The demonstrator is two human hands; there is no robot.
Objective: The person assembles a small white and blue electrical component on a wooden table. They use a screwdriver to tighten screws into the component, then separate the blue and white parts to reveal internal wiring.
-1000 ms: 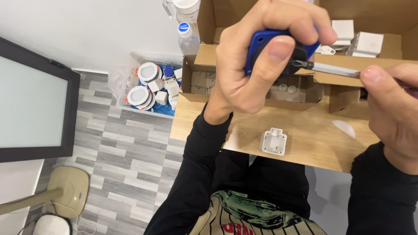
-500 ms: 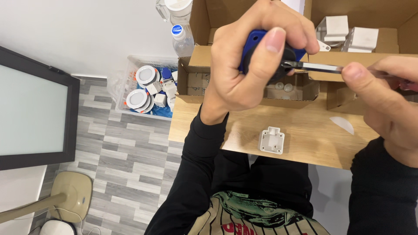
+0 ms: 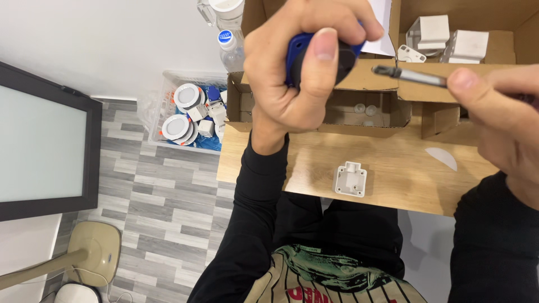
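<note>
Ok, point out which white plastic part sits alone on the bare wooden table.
The square white plastic part near the table's front edge; the other white parts sit inside the cardboard box.

Left hand grips a blue handle; right hand pinches a metal shaft (held apart).

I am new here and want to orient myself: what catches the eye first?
The left hand grips a blue-and-black tool handle at top centre. The right hand holds a grey metal shaft beside it. Below, a small white plastic bracket lies on the wooden table.
</note>
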